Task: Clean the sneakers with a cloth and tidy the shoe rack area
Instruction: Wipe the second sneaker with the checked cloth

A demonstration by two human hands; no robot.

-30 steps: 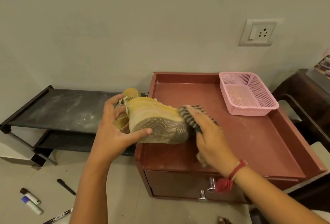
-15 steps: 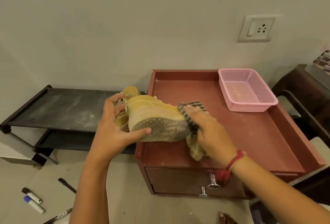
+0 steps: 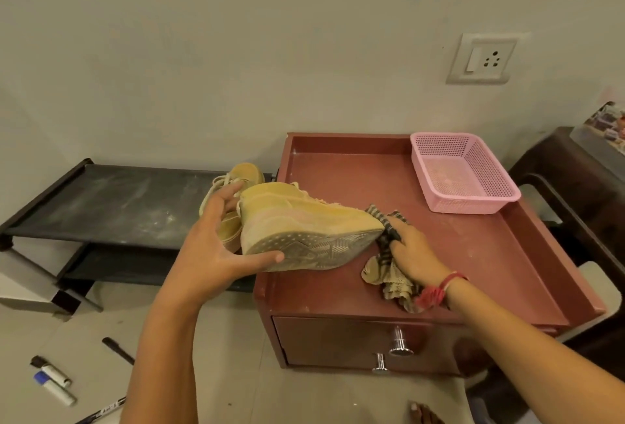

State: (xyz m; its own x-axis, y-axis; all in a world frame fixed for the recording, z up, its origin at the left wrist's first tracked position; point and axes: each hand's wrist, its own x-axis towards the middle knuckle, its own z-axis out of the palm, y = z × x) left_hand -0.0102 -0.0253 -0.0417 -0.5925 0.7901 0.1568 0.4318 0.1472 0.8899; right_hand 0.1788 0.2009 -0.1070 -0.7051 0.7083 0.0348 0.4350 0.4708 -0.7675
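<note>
Two markers (image 3: 55, 389) and a black pen (image 3: 118, 351) lie on the floor (image 3: 304, 400) at lower left. Behind them a low black shoe rack (image 3: 111, 203) stands against the wall (image 3: 236, 51), its top shelf dusty. At the rack's right end sits a second sneaker (image 3: 248, 173), tan and partly hidden.

The left hand (image 3: 216, 247) grips the heel of a tan sneaker (image 3: 304, 217), fingers spread wide over the back and thumb pressed under the sole. The sneaker is tipped on its side over the front left corner of a red-brown cabinet (image 3: 473, 254), grey sole facing the camera, toe pointing right.

The right hand (image 3: 416, 254) has its fingers curled round a striped cloth (image 3: 389, 274), holding it against the toe. The loose end trails near the cabinet's front edge. A red thread (image 3: 434, 293) circles that wrist.

A pink basket (image 3: 466, 203) sits in the cabinet top's back right corner. A socket (image 3: 482, 58) is on the wall above.
</note>
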